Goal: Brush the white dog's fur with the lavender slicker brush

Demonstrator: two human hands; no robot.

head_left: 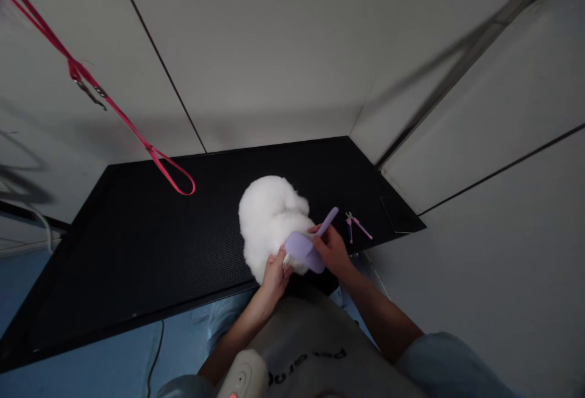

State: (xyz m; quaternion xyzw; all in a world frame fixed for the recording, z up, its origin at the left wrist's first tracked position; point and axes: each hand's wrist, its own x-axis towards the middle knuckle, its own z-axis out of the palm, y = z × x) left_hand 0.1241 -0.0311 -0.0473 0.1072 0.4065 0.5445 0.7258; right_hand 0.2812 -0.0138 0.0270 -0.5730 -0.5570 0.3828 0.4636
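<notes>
A fluffy white dog (269, 209) rests at the near edge of a black grooming table (173, 245); its face does not show. My left hand (275, 273) is closed on a small white furry part at the near side of the dog, which looks like a paw. In my right hand (333, 248) is a lilac slicker brush (301, 250), its handle pointing up and away to the right. The brush head lies against the fur beside my left thumb, with its bristle side hidden. Right of the dog, pink-and-dark nail clippers (356, 226) lie spread on the table.
A pink grooming loop (169, 172) with a metal clip hangs over the table's left part. Pale wall panels (274, 69) stand behind, and a metal bar (457, 75) slants down at the right. A white device (244, 376) with a red light is close below.
</notes>
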